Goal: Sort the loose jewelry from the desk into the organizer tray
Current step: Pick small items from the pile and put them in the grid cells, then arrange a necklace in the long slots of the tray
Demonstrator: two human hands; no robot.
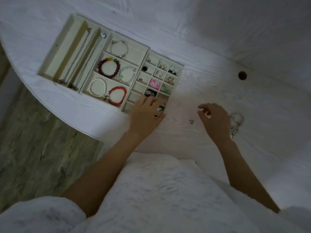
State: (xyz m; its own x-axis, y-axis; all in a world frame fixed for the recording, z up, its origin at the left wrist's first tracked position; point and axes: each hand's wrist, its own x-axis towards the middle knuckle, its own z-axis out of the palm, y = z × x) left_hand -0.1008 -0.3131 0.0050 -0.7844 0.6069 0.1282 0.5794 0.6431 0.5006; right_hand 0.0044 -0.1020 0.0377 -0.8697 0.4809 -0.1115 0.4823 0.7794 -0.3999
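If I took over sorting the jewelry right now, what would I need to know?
Left hand: at the near corner of the small-compartment tray, fingers curled over something small; what it is cannot be made out.
Right hand: hovering above the desk, fingers loosely curled, holding nothing visible.
Done: necklaces lie in the long slots, five bracelets fill the bracelet tray, and many small compartments already hold earrings and little pieces.
Left: one small piece lies loose on the desk between the hands, and a pale beaded bracelet lies just beyond the right hand. Both need homes.

Cream organizer tray [148,47], bracelets inside, small earring [191,121] loose
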